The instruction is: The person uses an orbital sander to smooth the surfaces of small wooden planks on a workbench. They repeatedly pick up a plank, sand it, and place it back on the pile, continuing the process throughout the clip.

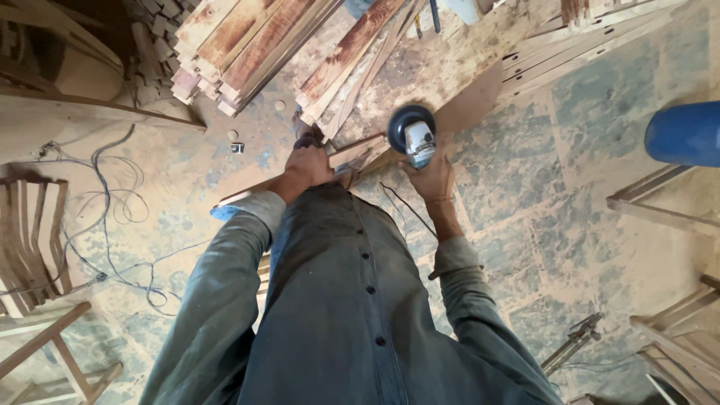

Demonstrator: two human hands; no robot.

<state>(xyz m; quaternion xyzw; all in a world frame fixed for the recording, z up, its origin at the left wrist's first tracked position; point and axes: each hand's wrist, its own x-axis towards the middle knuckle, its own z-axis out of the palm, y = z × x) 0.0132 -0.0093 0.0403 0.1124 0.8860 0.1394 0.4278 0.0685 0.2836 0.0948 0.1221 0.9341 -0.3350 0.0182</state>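
Note:
My right hand [430, 178] grips a grey angle grinder [415, 135] with a dark round disc, held against the end of a wooden plank [352, 154]. My left hand [307, 165] presses down on the same plank, just left of the grinder. The plank runs from under my left forearm toward a work surface [435, 67] covered in sawdust. The grinder's thin black cable [405, 206] trails back beside my right wrist. Both my arms wear grey-green sleeves.
Stacked reddish planks [240, 45] lie at the top left and centre. Wooden frames [37, 232] stand at the left, more frames [675, 337] at the right. A blue barrel [686, 133] sits at the right edge. Loose cables [112, 202] cross the dusty floor.

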